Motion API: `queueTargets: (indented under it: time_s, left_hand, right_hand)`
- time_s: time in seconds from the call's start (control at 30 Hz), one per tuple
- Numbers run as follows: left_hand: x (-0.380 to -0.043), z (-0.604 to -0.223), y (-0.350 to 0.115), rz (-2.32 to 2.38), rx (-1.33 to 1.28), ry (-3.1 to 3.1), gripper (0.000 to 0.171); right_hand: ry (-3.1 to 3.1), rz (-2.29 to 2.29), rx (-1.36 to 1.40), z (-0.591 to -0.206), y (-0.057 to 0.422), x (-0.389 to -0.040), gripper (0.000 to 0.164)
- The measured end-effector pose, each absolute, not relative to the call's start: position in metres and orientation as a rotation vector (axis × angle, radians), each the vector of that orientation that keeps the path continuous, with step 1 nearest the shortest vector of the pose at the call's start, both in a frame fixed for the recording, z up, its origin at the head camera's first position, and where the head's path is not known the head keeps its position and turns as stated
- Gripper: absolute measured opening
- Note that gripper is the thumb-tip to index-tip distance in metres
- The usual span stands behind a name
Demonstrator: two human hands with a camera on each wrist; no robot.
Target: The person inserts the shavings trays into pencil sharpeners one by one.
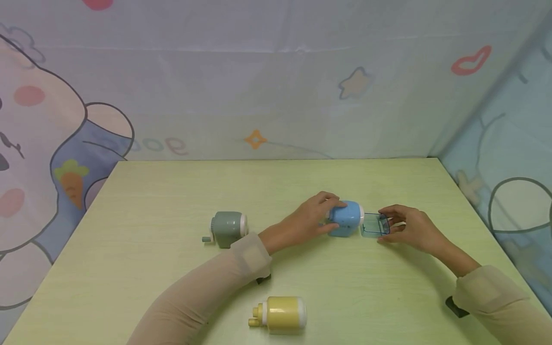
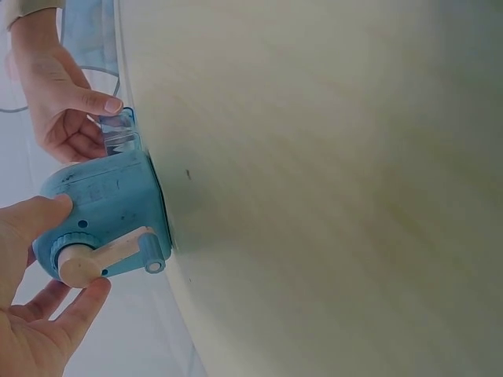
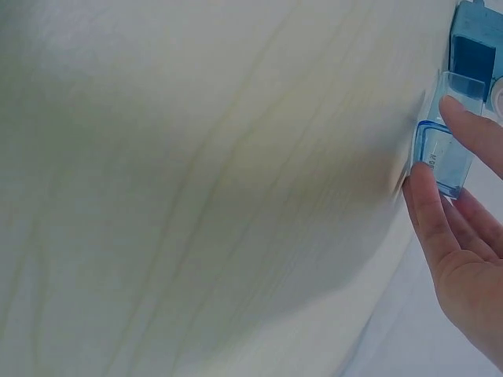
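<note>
A blue crank pencil sharpener (image 1: 348,216) stands on the table at the right of centre. My left hand (image 1: 307,221) grips its body from the crank side, thumb and fingers on opposite sides in the left wrist view, around the crank handle (image 2: 118,250). Just right of it is a clear bluish shavings drawer (image 1: 372,226), pulled out of the opening (image 3: 474,63) in the sharpener's end. My right hand (image 1: 416,231) pinches the drawer's outer end between thumb and fingers; the right wrist view shows the drawer's inside with a few dark letters.
A grey-green crank sharpener (image 1: 228,229) stands left of my left forearm. Nearer the front edge is a yellow one (image 1: 284,314) with its crank pointing left. A printed curtain (image 1: 276,96) hangs behind the table (image 1: 164,201) and along its right side.
</note>
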State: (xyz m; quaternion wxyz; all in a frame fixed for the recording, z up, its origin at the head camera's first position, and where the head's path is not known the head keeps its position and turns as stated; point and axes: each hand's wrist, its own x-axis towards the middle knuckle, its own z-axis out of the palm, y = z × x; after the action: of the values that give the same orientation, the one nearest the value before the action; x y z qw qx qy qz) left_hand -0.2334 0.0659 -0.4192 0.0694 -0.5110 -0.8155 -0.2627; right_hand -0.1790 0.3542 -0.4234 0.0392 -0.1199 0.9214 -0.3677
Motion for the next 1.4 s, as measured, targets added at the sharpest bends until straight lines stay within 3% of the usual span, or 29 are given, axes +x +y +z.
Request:
queueTargets:
  time_s: [1.4]
  left_hand:
    - [-0.232, -0.419, 0.066, -0.767, -1.534, -2.454, 0.05]
  right_hand:
    - [2.805, -1.146, -0.44, -0.426, 0.334, -0.189, 0.064]
